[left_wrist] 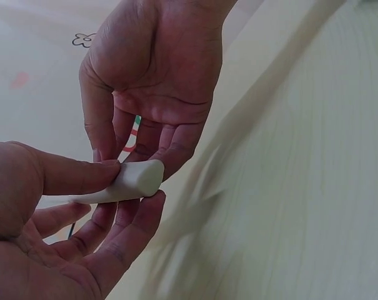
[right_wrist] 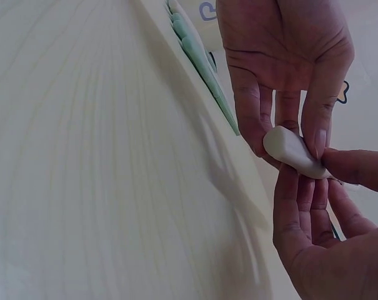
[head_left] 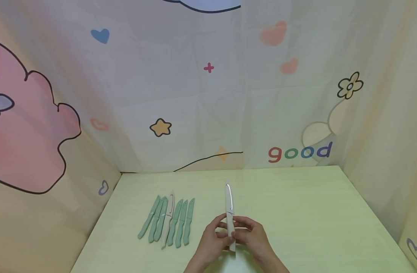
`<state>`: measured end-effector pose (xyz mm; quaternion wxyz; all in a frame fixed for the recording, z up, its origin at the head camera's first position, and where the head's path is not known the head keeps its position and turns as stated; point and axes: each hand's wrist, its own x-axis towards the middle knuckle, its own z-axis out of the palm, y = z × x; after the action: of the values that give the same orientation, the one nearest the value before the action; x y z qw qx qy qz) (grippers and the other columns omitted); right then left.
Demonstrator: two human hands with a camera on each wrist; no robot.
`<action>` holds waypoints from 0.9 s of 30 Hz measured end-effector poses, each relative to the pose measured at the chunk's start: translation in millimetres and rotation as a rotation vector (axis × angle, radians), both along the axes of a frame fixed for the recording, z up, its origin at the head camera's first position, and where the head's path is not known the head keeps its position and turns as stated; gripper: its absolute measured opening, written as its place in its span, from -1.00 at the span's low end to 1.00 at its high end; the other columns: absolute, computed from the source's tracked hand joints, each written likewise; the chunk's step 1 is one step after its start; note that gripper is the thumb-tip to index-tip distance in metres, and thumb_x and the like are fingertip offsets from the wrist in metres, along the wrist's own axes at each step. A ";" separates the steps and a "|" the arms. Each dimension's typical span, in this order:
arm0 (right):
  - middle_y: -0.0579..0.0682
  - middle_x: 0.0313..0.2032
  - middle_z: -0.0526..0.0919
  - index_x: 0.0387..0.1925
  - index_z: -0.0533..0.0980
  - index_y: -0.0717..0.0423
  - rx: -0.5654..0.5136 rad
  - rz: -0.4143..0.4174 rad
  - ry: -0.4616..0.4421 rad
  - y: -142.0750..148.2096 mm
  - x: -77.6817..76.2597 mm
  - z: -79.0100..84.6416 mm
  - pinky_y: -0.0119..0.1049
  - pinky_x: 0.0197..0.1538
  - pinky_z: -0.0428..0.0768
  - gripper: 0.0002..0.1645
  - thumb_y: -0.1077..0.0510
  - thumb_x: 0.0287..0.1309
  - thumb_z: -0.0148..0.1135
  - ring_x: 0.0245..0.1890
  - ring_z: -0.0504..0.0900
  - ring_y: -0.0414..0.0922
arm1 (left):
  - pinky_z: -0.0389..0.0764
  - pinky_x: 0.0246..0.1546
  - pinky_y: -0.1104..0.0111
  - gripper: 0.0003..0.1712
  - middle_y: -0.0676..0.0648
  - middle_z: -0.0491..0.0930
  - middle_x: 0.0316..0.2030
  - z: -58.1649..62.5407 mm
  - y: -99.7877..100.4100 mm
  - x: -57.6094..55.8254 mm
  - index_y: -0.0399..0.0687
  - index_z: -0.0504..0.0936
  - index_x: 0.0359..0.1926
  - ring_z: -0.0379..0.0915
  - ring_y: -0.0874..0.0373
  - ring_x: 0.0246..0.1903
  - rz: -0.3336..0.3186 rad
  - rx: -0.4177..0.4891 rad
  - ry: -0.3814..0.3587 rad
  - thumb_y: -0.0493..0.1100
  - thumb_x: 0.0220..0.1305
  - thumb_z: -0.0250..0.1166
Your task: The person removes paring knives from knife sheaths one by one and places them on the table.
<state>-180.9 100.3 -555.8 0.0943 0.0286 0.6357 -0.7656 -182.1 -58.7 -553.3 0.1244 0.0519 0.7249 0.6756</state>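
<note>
1. A white knife [head_left: 230, 206] is up in the air over the table [head_left: 297, 204], in front of the person. Its tip points away, toward the back wall, and its handle is near the person.
2. The left hand [head_left: 210, 240] pinches the handle. Its thumb presses on it and its fingers curl around the other side, so there is just enough gap for the handle.
3. The right hand [head_left: 255, 237] pinches the same handle from the other side — thumb and fingers both touch it.
4. To the left of the hands, well apart from them, a row of knives lies on the table. Six are green knives [head_left: 178, 223], three on each side of another white knife [head_left: 167, 222]. All their tips point away from the person.
5. The table top is pale, with soft wood lines.
6. Behind it hangs a cloth [head_left: 181, 76] with pictures — hearts, an orange star [head_left: 160, 127] and the word "good" [head_left: 302, 152] in bright letters.
</note>
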 end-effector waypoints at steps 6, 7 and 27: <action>0.23 -0.08 0.57 0.10 0.48 0.35 -0.004 -0.004 -0.004 -0.2 -0.3 1.1 -0.08 -0.16 0.72 -0.40 0.45 -0.08 0.31 -0.19 0.61 0.08 | 0.75 -0.45 0.21 -0.18 -0.17 0.45 -0.08 0.8 0.7 -0.4 0.16 0.38 0.31 0.59 0.09 -0.32 0.002 -0.006 0.001 -0.46 0.04 0.36; 0.23 -0.08 0.57 0.10 0.48 0.35 -0.005 -0.005 -0.005 -0.1 -0.2 1.3 -0.08 -0.15 0.72 -0.40 0.45 -0.08 0.31 -0.19 0.61 0.08 | 0.75 -0.45 0.21 -0.18 -0.17 0.45 -0.08 0.8 0.9 -0.5 0.15 0.38 0.31 0.59 0.09 -0.33 0.002 -0.005 0.002 -0.46 0.04 0.36; 0.27 -0.02 0.52 0.15 0.44 0.33 0.014 -0.014 -0.007 7.0 5.9 4.8 -0.10 -0.12 0.71 -0.38 0.41 -0.04 0.32 -0.15 0.58 0.08 | 0.74 -0.48 0.21 -0.16 -0.17 0.47 -0.11 2.3 7.5 0.2 0.17 0.42 0.27 0.57 0.10 -0.35 -0.012 0.006 0.012 -0.51 -0.02 0.35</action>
<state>-174.9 107.3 -551.0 0.0911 0.0366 0.6404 -0.7617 -181.9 -51.1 -551.0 0.1240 0.0606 0.7233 0.6766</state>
